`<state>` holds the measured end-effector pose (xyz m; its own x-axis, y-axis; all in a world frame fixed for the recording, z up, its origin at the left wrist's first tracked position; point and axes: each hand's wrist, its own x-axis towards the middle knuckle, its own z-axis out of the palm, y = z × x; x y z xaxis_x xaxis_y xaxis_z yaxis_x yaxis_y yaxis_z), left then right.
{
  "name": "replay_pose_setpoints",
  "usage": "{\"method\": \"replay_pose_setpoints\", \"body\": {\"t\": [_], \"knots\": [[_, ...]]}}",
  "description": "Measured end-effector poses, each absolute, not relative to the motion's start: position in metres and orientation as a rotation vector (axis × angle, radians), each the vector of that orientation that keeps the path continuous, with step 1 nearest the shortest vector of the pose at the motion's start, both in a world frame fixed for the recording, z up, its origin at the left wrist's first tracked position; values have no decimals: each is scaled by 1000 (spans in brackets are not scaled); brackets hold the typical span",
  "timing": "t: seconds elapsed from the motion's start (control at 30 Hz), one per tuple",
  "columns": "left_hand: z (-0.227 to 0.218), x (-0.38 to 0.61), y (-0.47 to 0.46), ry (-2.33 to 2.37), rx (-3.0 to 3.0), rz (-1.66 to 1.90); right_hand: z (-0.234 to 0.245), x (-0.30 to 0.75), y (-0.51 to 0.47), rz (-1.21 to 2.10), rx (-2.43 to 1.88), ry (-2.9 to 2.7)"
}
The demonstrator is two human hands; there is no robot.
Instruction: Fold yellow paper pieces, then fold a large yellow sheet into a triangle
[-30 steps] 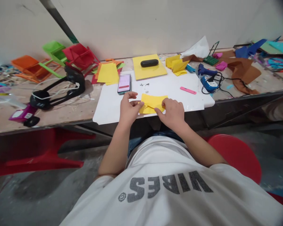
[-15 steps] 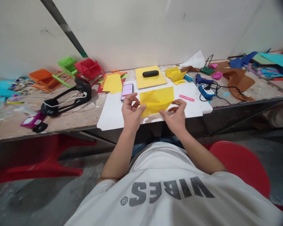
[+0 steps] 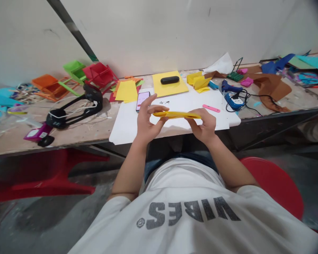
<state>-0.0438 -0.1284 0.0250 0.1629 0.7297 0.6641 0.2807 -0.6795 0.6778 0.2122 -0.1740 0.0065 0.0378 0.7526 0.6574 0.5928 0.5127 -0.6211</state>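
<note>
Between my two hands a folded yellow sheet (image 3: 176,115) is held up, seen almost edge-on as a narrow band. My left hand (image 3: 148,123) pinches its left end, thumb below and fingers above. At the other end my right hand (image 3: 205,125) grips it between thumb and fingers. Beneath lies a white board (image 3: 127,123). A phone (image 3: 143,100) rests on the board just beyond my left hand, and a pink cutter (image 3: 211,108) lies beyond my right hand. Whether the sheet is paper or thin felt, I cannot tell.
Behind the board are a yellow pad (image 3: 159,90) bearing a black case (image 3: 170,80), yellow sheets (image 3: 125,91) and folded yellow pieces (image 3: 198,82). A blue glue gun (image 3: 229,86) and corded blue socket (image 3: 234,101) sit right. Small coloured chairs (image 3: 99,73) and a black stand (image 3: 69,116) occupy the left.
The yellow sheet has tipped from showing its broad face to nearly edge-on. Both hands have turned with it, and my right hand has shifted slightly right.
</note>
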Motion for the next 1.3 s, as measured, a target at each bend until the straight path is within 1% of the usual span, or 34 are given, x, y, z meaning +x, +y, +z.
{"method": "replay_pose_setpoints", "body": {"t": [0.1,0.17,0.3,0.4,0.5,0.6,0.77,0.9,1.07,1.2,1.3], "knots": [[36,-51,-126,1058,2314,1376,3,219,-169,39,-1178,-1917],[38,-52,-125,1091,2501,1209,-2,220,-168,-20,-1204,-2018],[23,-45,-139,1138,2678,851,-11,212,-174,-84,-1376,-2091],[8,-35,-162,1212,2660,694,-6,208,-181,-91,-1529,-2140],[2,-27,-180,1336,2616,697,7,215,-186,-25,-1526,-2262],[4,-21,-183,1379,2601,679,16,231,-187,113,-1395,-2334],[16,-10,-176,1473,2636,602,15,256,-182,341,-1239,-2188],[20,-2,-168,1426,2582,585,9,260,-177,371,-1226,-2073],[20,0,-162,1404,2394,699,4,259,-175,491,-1206,-1978],[20,1,-162,1430,2353,705,6,258,-174,537,-1182,-1992],[21,0,-162,1331,2366,702,7,258,-171,542,-1168,-2010]]}}
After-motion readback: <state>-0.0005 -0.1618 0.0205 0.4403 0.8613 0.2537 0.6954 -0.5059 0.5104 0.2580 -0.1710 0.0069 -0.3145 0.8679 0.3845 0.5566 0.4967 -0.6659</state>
